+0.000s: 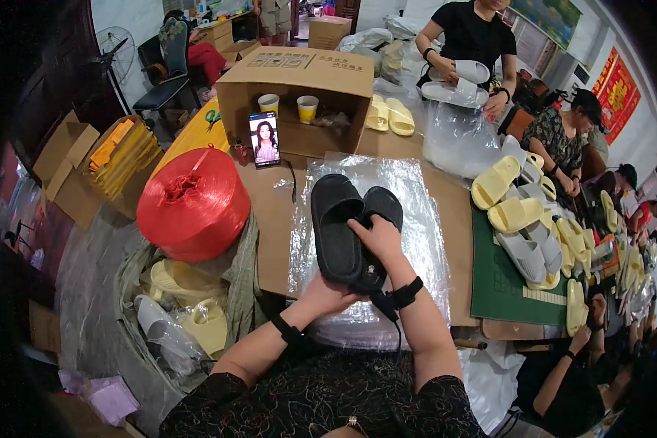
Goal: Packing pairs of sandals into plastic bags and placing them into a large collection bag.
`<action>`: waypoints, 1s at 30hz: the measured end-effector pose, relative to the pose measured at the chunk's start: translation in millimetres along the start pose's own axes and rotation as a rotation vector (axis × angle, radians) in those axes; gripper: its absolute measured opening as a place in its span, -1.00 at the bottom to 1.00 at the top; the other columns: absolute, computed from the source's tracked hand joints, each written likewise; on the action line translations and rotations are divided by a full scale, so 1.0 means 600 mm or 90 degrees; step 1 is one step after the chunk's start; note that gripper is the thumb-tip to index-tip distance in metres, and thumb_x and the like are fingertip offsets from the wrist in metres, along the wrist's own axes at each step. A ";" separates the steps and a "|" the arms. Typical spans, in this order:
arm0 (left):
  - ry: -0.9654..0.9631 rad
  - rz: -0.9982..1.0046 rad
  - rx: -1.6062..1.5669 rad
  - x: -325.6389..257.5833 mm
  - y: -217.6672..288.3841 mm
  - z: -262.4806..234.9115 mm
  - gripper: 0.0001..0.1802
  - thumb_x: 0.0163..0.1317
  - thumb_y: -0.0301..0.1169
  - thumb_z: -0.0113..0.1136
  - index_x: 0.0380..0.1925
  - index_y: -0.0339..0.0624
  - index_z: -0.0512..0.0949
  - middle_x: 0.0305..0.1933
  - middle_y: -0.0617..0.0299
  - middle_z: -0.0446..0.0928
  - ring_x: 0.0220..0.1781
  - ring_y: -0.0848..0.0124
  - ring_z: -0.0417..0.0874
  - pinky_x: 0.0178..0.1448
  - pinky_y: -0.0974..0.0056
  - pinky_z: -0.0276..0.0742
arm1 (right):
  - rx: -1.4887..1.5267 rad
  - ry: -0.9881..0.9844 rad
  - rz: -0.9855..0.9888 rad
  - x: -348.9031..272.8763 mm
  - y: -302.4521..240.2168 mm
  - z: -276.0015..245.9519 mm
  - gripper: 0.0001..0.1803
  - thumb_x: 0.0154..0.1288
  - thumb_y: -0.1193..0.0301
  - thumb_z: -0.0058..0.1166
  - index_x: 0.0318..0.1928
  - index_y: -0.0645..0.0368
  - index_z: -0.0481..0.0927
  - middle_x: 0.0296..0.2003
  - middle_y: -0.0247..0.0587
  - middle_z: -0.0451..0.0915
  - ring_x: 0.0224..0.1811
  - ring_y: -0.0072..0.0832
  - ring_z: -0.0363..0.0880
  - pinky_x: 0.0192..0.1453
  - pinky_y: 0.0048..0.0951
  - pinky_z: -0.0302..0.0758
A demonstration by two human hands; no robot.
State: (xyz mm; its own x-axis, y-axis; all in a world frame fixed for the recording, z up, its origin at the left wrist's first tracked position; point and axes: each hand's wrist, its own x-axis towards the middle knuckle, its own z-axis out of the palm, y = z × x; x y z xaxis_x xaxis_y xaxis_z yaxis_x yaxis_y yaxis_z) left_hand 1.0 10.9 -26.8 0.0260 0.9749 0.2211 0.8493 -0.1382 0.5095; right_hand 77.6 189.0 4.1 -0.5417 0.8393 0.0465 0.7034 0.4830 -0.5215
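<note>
A pair of black slide slippers is held side by side above the work table. The left-hand slipper (339, 252) faces up, and its heel rests in my left hand (327, 298), whose fingers curl under it. My right hand (381, 239) grips the other black slipper (387, 204), its thumb reaching over toward the first one. Part of that second slipper is hidden by my hand and by its neighbour. Below them lies a stack of clear plastic bags (425, 255) on the cardboard-covered table (276, 241).
A red twine roll (193, 208) stands left, above a sack (244, 274) of bagged slippers. An open cardboard box (299, 69) and a phone (264, 142) stand beyond. Yellow and grey slippers (518, 215) crowd the green mat (493, 292). A co-worker (478, 36) handles white slippers.
</note>
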 end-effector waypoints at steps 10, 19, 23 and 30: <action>0.053 0.049 0.029 0.001 -0.038 0.038 -0.29 0.12 0.07 0.28 0.24 0.04 0.46 0.39 0.06 0.34 0.49 0.02 0.20 0.57 -0.12 -0.05 | 0.097 0.270 -0.063 -0.071 0.026 -0.035 -0.60 0.25 0.21 0.22 -0.52 0.24 0.42 -0.57 0.00 0.54 -0.48 0.02 0.57 -0.38 -0.07 0.46; 0.052 0.050 0.092 0.000 -0.027 0.034 -0.28 0.15 0.04 0.17 0.24 -0.16 0.43 0.43 -0.10 0.25 0.53 -0.04 0.13 0.57 -0.17 -0.08 | -0.166 0.257 -0.006 -0.125 0.093 -0.060 -0.36 0.26 -0.17 0.10 -0.29 0.28 0.53 -0.31 0.10 0.58 -0.24 0.05 0.60 -0.24 -0.02 0.57; 0.034 0.045 0.100 0.001 -0.033 0.038 -0.25 0.16 0.03 0.16 0.26 -0.21 0.39 0.42 -0.09 0.24 0.52 -0.03 0.13 0.57 -0.17 -0.08 | -0.254 0.186 -0.035 -0.117 0.095 -0.044 -0.24 0.28 -0.26 -0.01 -0.17 0.33 0.58 -0.32 0.13 0.59 -0.22 0.05 0.62 -0.25 -0.06 0.59; 0.062 0.048 0.109 -0.001 -0.028 0.037 -0.31 0.18 0.02 0.12 0.18 -0.25 0.44 0.37 -0.12 0.31 0.52 -0.04 0.12 0.57 -0.16 -0.08 | -0.141 0.075 -0.044 -0.112 0.115 -0.059 -0.21 0.24 -0.26 0.06 -0.16 0.39 0.56 -0.23 0.26 0.56 -0.21 0.07 0.62 -0.20 -0.08 0.60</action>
State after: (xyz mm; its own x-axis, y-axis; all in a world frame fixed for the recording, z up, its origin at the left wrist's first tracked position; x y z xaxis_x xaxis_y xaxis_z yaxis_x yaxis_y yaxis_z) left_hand -1.9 16.2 -53.9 0.0488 0.9404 0.3364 0.9246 -0.1699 0.3409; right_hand 178.7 174.7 -4.8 -0.5438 0.8196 0.1803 0.7577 0.5718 -0.3144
